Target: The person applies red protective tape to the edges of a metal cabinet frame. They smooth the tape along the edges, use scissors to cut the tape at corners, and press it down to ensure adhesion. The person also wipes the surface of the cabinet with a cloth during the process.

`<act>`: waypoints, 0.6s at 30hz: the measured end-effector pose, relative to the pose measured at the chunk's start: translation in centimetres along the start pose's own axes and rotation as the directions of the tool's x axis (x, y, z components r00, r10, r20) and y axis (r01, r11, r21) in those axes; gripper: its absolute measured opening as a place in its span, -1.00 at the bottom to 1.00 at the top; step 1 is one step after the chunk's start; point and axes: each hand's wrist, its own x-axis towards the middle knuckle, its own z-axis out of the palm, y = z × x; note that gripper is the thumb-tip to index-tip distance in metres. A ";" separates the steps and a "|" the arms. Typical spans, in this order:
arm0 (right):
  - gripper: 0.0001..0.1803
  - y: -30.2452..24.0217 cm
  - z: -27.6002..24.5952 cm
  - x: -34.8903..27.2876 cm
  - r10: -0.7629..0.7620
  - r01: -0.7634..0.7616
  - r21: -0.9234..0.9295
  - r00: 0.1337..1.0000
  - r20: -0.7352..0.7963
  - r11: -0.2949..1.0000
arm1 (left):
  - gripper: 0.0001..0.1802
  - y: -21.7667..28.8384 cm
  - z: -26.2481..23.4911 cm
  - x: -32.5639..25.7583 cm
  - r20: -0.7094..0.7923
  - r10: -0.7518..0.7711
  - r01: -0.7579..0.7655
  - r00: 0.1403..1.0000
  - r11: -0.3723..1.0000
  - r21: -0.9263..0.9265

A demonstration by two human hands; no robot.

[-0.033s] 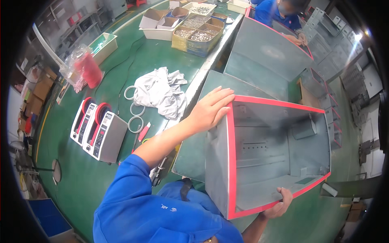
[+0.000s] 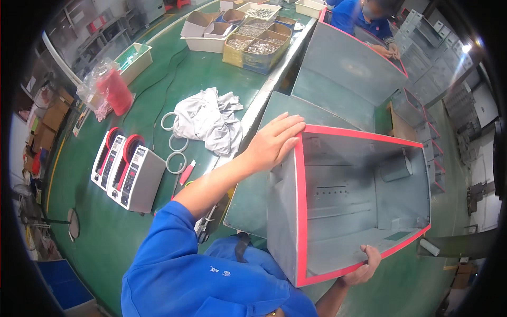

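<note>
A grey metal box (image 2: pixel 283 224) stands tilted in front of me with its open side facing up toward my view. Red tape (image 2: pixel 302 216) lines its rim all the way round. At the upper left corner, my left hand (image 2: pixel 272 143) wraps its fingers over the box's edge. My right hand (image 2: pixel 363 269) grips the lower rim, thumb hooked on the inside and the other fingers hidden beneath. Inside the box, a row of small holes and a bracket show on the walls.
On the green table to the left are two tape dispensers (image 2: pixel 138 177), a white cloth (image 2: pixel 208 119), grey tape rings (image 2: pixel 176 162) and a red cutter knife (image 2: pixel 187 172). Bins of small metal parts (image 2: pixel 248 62) stand farther back. Another grey box (image 2: pixel 348 66) is beyond mine, with a co-worker (image 2: pixel 351 15) behind it.
</note>
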 end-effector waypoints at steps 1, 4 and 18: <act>-0.55 0.0 0.0 -0.1 -0.003 0.003 -0.007 1.000 -0.007 1.000 | -0.63 -0.6 0.2 0.0 0.002 -0.029 0.029 1.000 0.999 -0.018; -0.54 -0.2 0.1 -0.1 0.030 -0.030 -0.029 0.999 -0.025 0.999 | -0.61 -2.0 0.8 -0.2 0.063 -0.401 0.392 0.914 0.833 -0.391; -0.54 -0.3 0.3 0.1 -0.072 0.069 -0.100 0.997 -0.023 0.993 | -0.63 0.1 1.5 2.8 0.349 -0.648 0.531 0.676 0.101 -0.841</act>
